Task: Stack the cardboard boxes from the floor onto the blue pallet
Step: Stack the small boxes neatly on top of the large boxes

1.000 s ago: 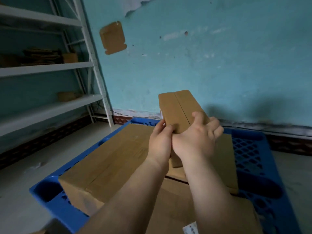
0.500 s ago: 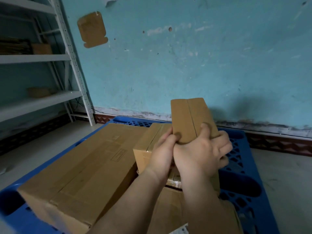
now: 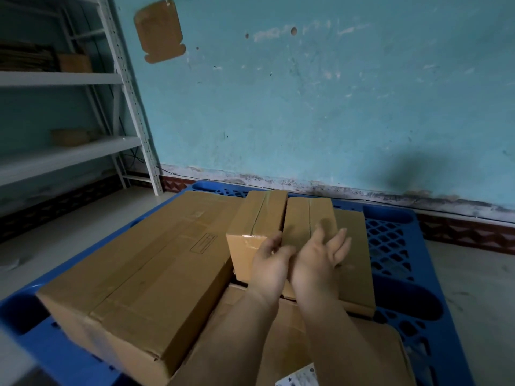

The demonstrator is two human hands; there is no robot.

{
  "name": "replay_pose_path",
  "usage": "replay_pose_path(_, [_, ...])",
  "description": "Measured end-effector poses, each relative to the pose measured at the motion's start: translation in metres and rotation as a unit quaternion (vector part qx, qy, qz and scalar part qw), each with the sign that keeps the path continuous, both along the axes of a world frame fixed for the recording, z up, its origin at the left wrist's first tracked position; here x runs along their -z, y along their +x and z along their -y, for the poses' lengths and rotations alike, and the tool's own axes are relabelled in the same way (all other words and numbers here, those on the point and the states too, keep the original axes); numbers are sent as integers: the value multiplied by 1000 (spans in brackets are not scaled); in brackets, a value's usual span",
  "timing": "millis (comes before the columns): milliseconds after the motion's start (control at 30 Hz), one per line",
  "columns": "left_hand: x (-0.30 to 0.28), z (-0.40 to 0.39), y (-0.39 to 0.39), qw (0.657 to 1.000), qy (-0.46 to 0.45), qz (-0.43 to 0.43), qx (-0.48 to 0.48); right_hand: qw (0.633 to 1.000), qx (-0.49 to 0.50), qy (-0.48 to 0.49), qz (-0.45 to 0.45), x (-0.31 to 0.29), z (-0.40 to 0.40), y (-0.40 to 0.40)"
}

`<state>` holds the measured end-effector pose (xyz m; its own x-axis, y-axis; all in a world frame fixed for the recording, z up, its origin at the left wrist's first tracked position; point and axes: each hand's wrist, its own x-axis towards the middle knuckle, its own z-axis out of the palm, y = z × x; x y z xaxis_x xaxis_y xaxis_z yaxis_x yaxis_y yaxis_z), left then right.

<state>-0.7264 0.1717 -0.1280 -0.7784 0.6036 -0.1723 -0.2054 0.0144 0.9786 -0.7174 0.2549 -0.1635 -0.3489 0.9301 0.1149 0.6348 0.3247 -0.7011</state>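
Observation:
The blue pallet point(image 3: 395, 240) lies against the wall and carries several cardboard boxes. A large box point(image 3: 139, 274) fills its left side. Two narrow boxes stand side by side at the back: the left one point(image 3: 256, 218) and the right one point(image 3: 309, 218), which rests on a flat box point(image 3: 354, 260). My left hand point(image 3: 271, 263) touches the near end of the narrow boxes with relaxed fingers. My right hand point(image 3: 320, 260) hovers just in front of the right narrow box, fingers spread and holding nothing. Another flat box point(image 3: 376, 352) lies under my forearms.
A white metal shelf rack point(image 3: 131, 107) stands at the left with cardboard pieces on its shelves. A piece of cardboard point(image 3: 158, 32) hangs on the turquoise wall. Grey floor point(image 3: 473, 288) runs along the pallet's right side and also to its left.
Both hands gripped the narrow box in the air; it now rests on the pallet stack beside the other narrow box, and both hands have let go and opened.

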Motion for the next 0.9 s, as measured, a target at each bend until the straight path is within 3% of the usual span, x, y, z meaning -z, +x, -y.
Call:
replay_pose_path(233, [8,23,-21,999,8,7,-39,1000,3,28,9,-1,-1,-14])
replay_pose_path(367, [12,57,-38,997,-9,15,-78,988,2,137,73,-8,1,-16])
replay_pose_path(433, [12,82,-50,994,-11,25,-104,975,-39,215,44,-12,13,-18])
replay_pose_path(533, [19,133,-71,987,-26,-3,-160,947,-153,272,-74,-25,60,-32])
replay_pose_path(667, [37,228,-87,962,-103,-114,-224,885,-360,225,-194,-32,173,-62])
replay_pose_path(800, [54,344,-83,926,-166,-133,-311,832,-488,104,-242,-22,294,-80])
replay_pose_path(900, [62,438,-62,897,-192,-120,-380,793,-565,46,-225,-8,376,-81])
